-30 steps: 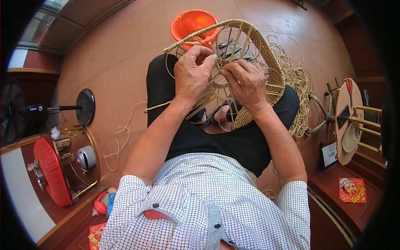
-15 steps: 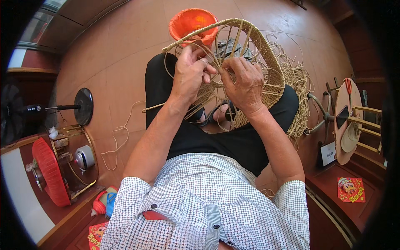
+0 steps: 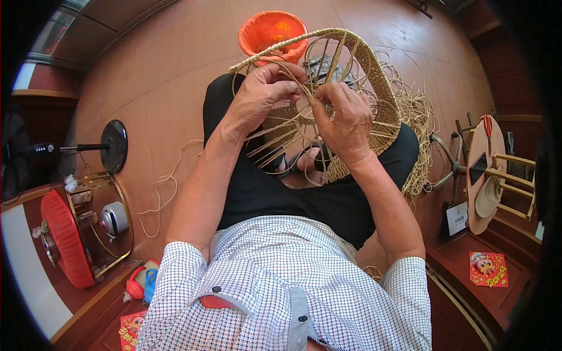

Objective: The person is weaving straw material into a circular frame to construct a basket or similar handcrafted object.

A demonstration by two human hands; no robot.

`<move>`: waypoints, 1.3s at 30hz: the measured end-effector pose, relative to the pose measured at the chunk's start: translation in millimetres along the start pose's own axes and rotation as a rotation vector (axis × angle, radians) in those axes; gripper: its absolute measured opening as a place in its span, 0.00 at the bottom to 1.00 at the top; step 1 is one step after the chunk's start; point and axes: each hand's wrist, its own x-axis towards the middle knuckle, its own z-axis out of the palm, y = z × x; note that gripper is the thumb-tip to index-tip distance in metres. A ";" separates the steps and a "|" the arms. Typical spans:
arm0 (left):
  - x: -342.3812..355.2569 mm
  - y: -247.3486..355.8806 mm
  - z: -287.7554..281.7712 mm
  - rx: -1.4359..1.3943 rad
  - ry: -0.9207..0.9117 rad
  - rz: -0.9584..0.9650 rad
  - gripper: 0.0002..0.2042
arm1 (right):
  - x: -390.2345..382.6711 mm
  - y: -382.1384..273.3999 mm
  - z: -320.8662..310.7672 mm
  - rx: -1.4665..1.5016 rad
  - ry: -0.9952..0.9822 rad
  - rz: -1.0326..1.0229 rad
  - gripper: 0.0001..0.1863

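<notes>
Left hand (image 3: 262, 98) was half-curled, hold unclear; cord (image 3: 307, 92) was pinched in right hand (image 3: 344, 114), seemingly for control, over the basket (image 3: 373, 70) at one o'clock.

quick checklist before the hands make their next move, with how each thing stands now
1. Right hand has the strands pinched between thumb and fingers: ok
2. Left hand has a firm hold on a strand: cannot tell, its fingers are curled close by
3. Woven basket held steady: cannot tell, it overlaps the person's right thigh in view
4. Gaps between the spokes filled: not ok, open spaces show
5. Loose cord pile on the floor tidy: not ok, it lies tangled
6. Orange container apart from the basket: cannot tell, they overlap in view
</notes>
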 end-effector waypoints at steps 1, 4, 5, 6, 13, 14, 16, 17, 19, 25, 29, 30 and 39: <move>-0.6 0.9 -3.1 0.052 -0.022 0.006 0.11 | 0.2 -0.5 -0.3 0.001 -0.003 -0.001 0.08; -2.3 0.3 -3.3 0.202 -0.025 0.013 0.09 | 0.3 -0.5 -0.6 0.000 -0.017 0.004 0.08; -2.7 0.8 -1.3 0.302 -0.009 0.015 0.09 | 0.0 0.3 -0.2 0.000 -0.017 0.005 0.08; -2.1 1.2 0.5 0.298 -0.006 0.011 0.09 | -0.3 1.0 0.2 0.000 -0.019 0.006 0.08; -1.8 6.6 14.2 0.780 -0.073 -0.005 0.10 | 4.5 3.2 -1.6 0.030 -0.033 -0.011 0.06; 0.5 3.8 10.7 0.773 -0.063 -0.010 0.10 | 4.1 4.1 -1.8 0.035 -0.045 -0.015 0.06; 10.4 -1.5 0.6 0.762 -0.205 -0.079 0.10 | 6.0 6.6 -2.6 0.067 -0.098 -0.013 0.05; 13.1 -4.0 -4.9 0.681 -0.247 -0.137 0.11 | 7.5 7.4 -4.5 0.069 -0.099 -0.022 0.05; 14.5 -8.9 -8.1 0.666 -0.250 -0.143 0.12 | 6.6 8.0 -12.6 0.094 -0.165 -0.055 0.05; 4.5 -1.5 -1.1 0.771 -0.326 -0.054 0.13 | 4.7 13.8 -12.2 0.108 -0.159 -0.052 0.07; -5.2 13.8 -7.3 0.652 -0.412 -0.196 0.16 | 4.2 15.4 -12.1 0.089 -0.174 -0.075 0.06; -5.3 9.8 -12.4 0.654 -0.415 -0.194 0.16 | 4.7 15.9 -12.1 0.087 -0.172 -0.075 0.06; -13.8 -4.4 10.6 1.009 -0.254 0.113 0.15 | 4.1 15.7 -10.4 0.095 -0.159 -0.052 0.06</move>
